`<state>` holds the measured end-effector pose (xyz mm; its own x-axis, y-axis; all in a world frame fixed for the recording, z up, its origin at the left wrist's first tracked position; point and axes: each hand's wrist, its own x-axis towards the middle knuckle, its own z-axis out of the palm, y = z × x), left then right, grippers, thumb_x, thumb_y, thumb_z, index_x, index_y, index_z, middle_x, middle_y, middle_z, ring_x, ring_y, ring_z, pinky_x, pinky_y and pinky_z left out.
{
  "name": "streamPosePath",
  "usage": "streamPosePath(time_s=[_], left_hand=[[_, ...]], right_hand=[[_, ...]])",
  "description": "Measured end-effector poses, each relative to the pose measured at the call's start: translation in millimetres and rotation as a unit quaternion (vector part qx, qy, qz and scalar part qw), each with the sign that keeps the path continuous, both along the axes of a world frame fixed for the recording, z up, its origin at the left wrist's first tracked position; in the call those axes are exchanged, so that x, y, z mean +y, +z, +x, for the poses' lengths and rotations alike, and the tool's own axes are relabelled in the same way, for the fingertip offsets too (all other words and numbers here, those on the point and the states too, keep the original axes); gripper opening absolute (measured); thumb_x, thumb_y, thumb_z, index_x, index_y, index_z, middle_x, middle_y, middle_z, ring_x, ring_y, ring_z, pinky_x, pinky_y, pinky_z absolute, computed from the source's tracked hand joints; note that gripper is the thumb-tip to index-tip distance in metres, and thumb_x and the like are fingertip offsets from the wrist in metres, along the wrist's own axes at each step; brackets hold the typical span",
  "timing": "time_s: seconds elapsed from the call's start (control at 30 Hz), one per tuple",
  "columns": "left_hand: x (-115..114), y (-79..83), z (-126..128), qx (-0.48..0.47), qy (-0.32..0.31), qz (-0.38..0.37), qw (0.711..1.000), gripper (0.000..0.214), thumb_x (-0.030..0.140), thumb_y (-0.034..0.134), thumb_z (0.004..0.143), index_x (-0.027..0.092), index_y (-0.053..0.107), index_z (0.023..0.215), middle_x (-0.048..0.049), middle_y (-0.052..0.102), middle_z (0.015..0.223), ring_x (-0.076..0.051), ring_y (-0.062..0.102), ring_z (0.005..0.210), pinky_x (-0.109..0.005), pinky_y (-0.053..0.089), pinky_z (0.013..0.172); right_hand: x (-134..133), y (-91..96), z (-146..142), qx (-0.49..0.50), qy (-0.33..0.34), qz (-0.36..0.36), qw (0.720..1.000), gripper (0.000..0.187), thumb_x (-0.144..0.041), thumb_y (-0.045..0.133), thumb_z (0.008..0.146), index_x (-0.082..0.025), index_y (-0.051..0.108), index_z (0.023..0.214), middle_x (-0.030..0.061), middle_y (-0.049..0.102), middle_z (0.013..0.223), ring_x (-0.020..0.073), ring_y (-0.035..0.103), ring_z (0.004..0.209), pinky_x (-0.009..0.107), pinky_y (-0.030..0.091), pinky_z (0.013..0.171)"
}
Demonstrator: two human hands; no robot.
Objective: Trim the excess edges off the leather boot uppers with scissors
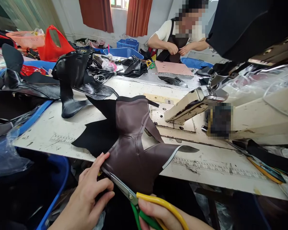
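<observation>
Pointing up-left, scissors (pixel 124 189) meet brown leather (pixel 132 140).

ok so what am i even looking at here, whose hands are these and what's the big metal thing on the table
This is one picture from a camera worn on a person's head, looking down at their own two bare hands. The left hand pinches the near edge of a dark brown leather boot upper that hangs over the edge of the worn white worktable. The right hand has its grip around yellow-and-green-handled scissors, blades at the leather's edge. The big metal thing is an industrial sewing machine. Shiny black leather pieces lie farther back, beside blue plastic bins. Across the table another person works with their own hands.
</observation>
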<state>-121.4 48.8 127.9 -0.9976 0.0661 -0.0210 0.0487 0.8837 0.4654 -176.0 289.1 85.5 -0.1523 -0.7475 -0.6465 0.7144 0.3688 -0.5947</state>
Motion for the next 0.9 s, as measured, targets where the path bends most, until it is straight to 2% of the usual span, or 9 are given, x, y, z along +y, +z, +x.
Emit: streamPosePath(time_s=[0.1, 0.3, 0.43, 0.53, 0.7, 0.9], left_hand=[[0, -0.4, 0, -0.002, -0.009, 0.003, 1.0, 0.029, 0.026, 0.041, 0.094, 0.023, 0.059, 0.072, 0.0, 0.017, 0.16, -0.031, 0.023, 0.145, -0.056, 0.042, 0.103], [-8, -3.6, 1, 0.0, -0.029, 0.016, 0.999, 0.026, 0.026, 0.045, 0.093, 0.022, 0.061, 0.073, -0.0028, 0.016, 0.161, -0.035, 0.021, 0.145, -0.057, 0.043, 0.102], [-21, -3.5, 3, -0.024, -0.066, 0.058, 0.996, 0.023, 0.032, 0.05, 0.092, 0.022, 0.063, 0.075, -0.0053, 0.015, 0.162, -0.036, 0.021, 0.145, -0.057, 0.043, 0.1], [-27, 1.4, 2, -0.05, -0.047, 0.099, 0.993, 0.026, 0.035, 0.051, 0.092, 0.021, 0.063, 0.074, -0.0081, 0.017, 0.161, -0.035, 0.021, 0.145, -0.055, 0.041, 0.101], [-33, 8.5, -2, -0.105, -0.06, 0.153, 0.981, 0.028, 0.041, 0.053, 0.091, 0.021, 0.065, 0.075, -0.0044, 0.009, 0.162, -0.035, 0.017, 0.145, -0.051, 0.042, 0.1], [-34, 6.8, -5, -0.101, -0.071, 0.159, 0.98, 0.029, 0.044, 0.055, 0.089, 0.022, 0.065, 0.072, -0.0022, 0.007, 0.162, -0.034, 0.017, 0.144, -0.05, 0.044, 0.098]], right_hand=[[-4, 8.0, -5, -0.035, 0.017, 0.004, 0.999, 0.065, -0.071, 0.046, 0.085, -0.011, 0.059, 0.063, -0.0034, 0.042, 0.042, 0.0054, 0.034, 0.036, 0.017, 0.021, 0.033], [-12, 7.0, 1, -0.083, -0.032, -0.004, 0.996, 0.064, -0.067, 0.043, 0.088, -0.01, 0.06, 0.066, -0.0031, 0.043, 0.046, 0.0036, 0.032, 0.035, 0.015, 0.017, 0.031], [-21, 3.4, -2, -0.122, -0.041, -0.028, 0.991, 0.061, -0.066, 0.044, 0.086, -0.012, 0.057, 0.062, -0.004, 0.041, 0.042, 0.0041, 0.031, 0.03, 0.016, 0.019, 0.028], [-28, 1.9, -7, -0.163, -0.042, -0.063, 0.984, 0.059, -0.066, 0.047, 0.084, -0.012, 0.057, 0.062, -0.0052, 0.038, 0.038, 0.0048, 0.031, 0.028, 0.016, 0.02, 0.026], [-31, 0.9, -10, -0.192, -0.023, -0.043, 0.98, 0.06, -0.068, 0.048, 0.083, -0.012, 0.057, 0.063, -0.0053, 0.039, 0.041, 0.0044, 0.032, 0.028, 0.015, 0.019, 0.023], [-36, 4.5, -5, -0.181, -0.047, -0.033, 0.982, 0.06, -0.065, 0.044, 0.089, -0.012, 0.058, 0.065, -0.0051, 0.041, 0.043, 0.0039, 0.033, 0.029, 0.013, 0.023, 0.025]])
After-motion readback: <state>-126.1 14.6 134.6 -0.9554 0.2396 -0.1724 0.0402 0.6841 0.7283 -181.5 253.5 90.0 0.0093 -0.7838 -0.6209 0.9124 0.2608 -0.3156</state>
